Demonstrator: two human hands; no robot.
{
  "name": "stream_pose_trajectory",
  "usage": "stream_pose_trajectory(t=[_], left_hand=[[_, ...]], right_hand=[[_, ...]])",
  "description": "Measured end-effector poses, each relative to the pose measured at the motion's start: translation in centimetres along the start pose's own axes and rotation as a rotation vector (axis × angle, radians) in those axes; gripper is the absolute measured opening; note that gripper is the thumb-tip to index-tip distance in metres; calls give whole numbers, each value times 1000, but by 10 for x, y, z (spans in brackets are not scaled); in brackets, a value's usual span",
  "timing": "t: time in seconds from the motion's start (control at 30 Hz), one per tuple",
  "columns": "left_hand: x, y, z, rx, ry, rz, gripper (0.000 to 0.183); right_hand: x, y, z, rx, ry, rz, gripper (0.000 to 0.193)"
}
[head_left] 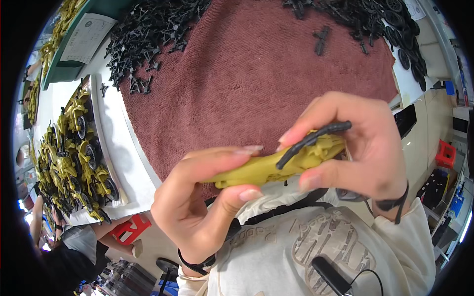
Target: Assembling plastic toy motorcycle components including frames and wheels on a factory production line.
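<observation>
A mustard-yellow toy motorcycle body is held level between my two hands, over the near edge of the cloth. My left hand pinches its left end between thumb and fingers. Around its right end, my right hand is closed, with the thumb below and fingers above. A black handlebar lies slantwise across that end, close to my right fingertips. How firmly the handlebar is seated cannot be made out. My right palm hides part of the body's right tip.
A reddish-brown towel covers the table. Small black parts are heaped at far left; more black parts and wheels lie far right. Yellow toy motorcycles crowd a tray at left, near a green bin. Another person sits lower left.
</observation>
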State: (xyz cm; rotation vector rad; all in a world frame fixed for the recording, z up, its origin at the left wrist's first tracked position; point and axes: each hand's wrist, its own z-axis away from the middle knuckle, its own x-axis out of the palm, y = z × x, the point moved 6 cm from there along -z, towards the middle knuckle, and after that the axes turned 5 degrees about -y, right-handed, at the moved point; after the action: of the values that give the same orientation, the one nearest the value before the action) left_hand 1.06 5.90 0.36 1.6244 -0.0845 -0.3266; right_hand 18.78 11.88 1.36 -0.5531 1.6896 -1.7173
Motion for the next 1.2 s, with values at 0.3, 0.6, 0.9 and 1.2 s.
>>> stream_pose_trajectory(t=[0.3, 0.6, 0.9, 1.2], left_hand=[[4, -10, 8, -175, 345, 287, 58], [4, -5, 6, 19, 317, 312, 47], [8, -5, 7, 101, 437, 339, 39], [0, -5, 10, 269, 388, 117, 22]], right_hand=[[11, 16, -7, 184, 190, -719, 42], [18, 25, -4, 63, 255, -661, 61], [27, 19, -6, -180, 84, -378, 49], [30, 4, -7, -222, 138, -190, 30]])
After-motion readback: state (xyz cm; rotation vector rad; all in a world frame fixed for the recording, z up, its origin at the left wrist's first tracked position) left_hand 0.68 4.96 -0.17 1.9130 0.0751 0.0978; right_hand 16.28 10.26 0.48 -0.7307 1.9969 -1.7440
